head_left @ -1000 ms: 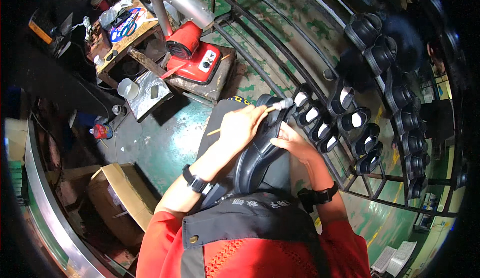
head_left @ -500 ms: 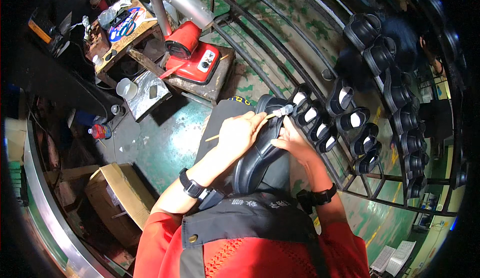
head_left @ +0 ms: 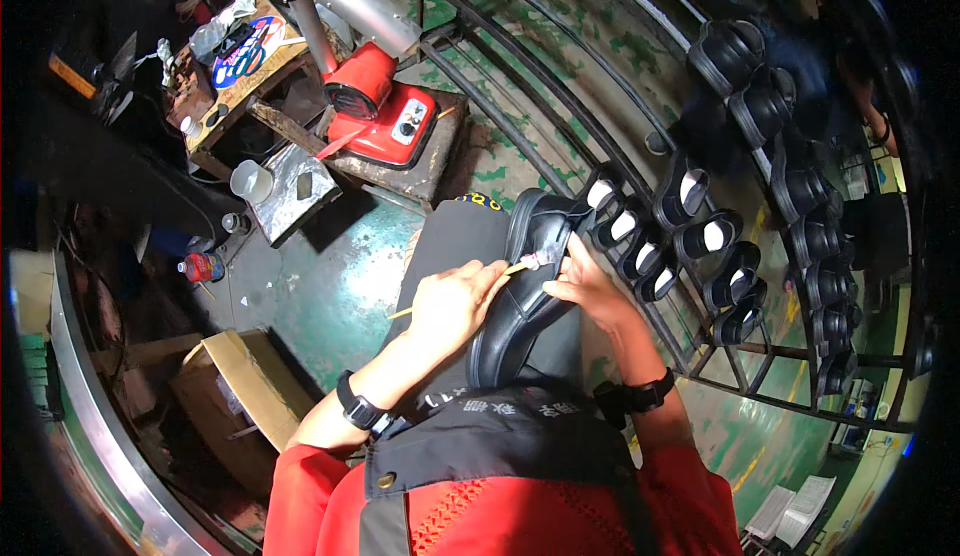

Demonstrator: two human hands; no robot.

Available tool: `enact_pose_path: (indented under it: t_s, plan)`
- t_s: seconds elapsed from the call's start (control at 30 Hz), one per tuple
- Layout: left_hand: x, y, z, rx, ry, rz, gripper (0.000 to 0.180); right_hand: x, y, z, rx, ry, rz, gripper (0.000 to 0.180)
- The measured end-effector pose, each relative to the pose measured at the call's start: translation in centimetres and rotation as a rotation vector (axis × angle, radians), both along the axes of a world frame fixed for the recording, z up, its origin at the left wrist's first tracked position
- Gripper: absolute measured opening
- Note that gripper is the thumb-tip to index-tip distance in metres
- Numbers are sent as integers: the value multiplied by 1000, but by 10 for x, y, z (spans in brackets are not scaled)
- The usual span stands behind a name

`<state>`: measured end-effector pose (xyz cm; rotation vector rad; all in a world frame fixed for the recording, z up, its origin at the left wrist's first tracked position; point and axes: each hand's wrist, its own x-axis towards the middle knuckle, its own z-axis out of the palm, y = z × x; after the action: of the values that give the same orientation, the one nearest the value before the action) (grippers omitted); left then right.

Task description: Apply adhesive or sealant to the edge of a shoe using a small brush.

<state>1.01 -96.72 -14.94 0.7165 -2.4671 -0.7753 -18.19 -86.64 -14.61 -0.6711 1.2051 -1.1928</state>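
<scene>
A black leather shoe [head_left: 507, 321] lies across my lap on a dark apron cloth [head_left: 450, 241]. My left hand [head_left: 447, 304] is closed round a thin wooden stick [head_left: 402, 313] with a pale wad [head_left: 543, 256] at its tip. That wad rests against the shoe's upper. My right hand [head_left: 590, 284] grips the shoe from its right side, thumb on the upper; some of its fingers are hidden behind the shoe.
Black shoes with white insides [head_left: 600, 193] stand on a metal rack [head_left: 560, 126] at right; more shoes [head_left: 800, 191] line a farther rack. Ahead-left are a red machine [head_left: 385, 121], a white cup [head_left: 252, 182] and a worktable [head_left: 225, 106]. A cardboard box [head_left: 255, 386] sits at left.
My left hand has moved down and left with the stick. The wad has slid from the shoe's opening edge toward the middle of the upper. My right hand stays on the shoe.
</scene>
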Motion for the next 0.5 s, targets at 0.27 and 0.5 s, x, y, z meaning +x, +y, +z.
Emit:
enact_pose_path:
  t_s: [0.27, 0.5]
  plan:
    - [-25, -12, -3, -97, 37, 21, 18, -1, -2, 0, 2, -20, 42, 78]
    - [-33, -18, -1, -37, 59, 53, 19, 4, 0, 2, 8, -13, 34, 57]
